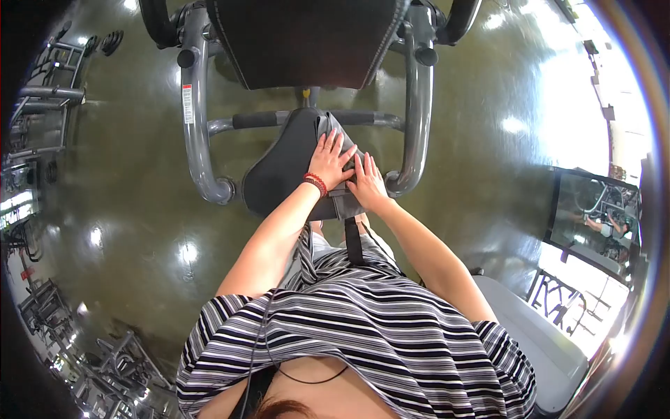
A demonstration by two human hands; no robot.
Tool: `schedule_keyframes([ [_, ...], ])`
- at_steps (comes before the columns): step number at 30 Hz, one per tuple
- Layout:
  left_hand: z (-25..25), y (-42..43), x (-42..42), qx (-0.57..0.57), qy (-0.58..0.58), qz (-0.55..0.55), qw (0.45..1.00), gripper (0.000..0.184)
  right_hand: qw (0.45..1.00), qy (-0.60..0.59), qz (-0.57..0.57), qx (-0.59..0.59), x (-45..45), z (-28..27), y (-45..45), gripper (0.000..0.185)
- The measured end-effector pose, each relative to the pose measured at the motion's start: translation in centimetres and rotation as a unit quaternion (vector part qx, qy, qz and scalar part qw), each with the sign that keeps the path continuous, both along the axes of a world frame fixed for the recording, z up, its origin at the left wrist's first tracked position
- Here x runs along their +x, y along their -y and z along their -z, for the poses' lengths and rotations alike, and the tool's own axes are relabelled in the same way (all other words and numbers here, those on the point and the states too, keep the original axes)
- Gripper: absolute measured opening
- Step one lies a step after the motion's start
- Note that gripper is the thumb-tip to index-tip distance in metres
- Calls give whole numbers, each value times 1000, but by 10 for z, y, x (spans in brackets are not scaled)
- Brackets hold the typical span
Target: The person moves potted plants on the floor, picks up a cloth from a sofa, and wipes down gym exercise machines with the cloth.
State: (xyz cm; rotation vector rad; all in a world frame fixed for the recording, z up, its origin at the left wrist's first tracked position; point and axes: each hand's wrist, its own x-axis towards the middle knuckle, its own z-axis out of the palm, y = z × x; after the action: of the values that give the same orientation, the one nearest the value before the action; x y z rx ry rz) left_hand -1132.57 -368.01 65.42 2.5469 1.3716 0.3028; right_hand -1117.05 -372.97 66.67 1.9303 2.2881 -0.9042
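Observation:
My left hand (331,162), with red beaded bracelets (315,183) at the wrist, lies flat with fingers apart on a grey folded fabric piece (347,203). Beside it, my right hand (368,184) rests on the same fabric with its fingers stretched out. Both hands press from above rather than grip. Under the fabric is the dark padded seat (276,164) of an exercise machine, covered on its right half. A black strap (354,241) hangs down at the near edge. My hands hide much of the fabric, so I cannot tell its exact kind.
A dark backrest (307,42) rises beyond the seat, between grey tubular frames on the left (198,126) and right (417,119). Gym equipment (52,101) lines the far left. A dark reflective panel (593,223) and a grey machine cover (530,335) stand to the right.

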Motion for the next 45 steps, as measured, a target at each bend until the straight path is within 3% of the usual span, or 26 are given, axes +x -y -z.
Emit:
schedule_keyframes([
  [13,-8,-23,-78,31,14,-112,993,61,993,13,-89,71,-77,-4,-53,73],
  [29,-26,84,-140,9,-26,-233,972,67,953,-75,-271,112,-129,-20,-2,66],
  [37,-30,95,-117,-34,6,-159,987,72,953,-87,-253,142,-88,-26,15,66],
  [45,-23,59,-85,-62,64,52,995,58,979,-50,-153,129,-31,-24,34,65],
])
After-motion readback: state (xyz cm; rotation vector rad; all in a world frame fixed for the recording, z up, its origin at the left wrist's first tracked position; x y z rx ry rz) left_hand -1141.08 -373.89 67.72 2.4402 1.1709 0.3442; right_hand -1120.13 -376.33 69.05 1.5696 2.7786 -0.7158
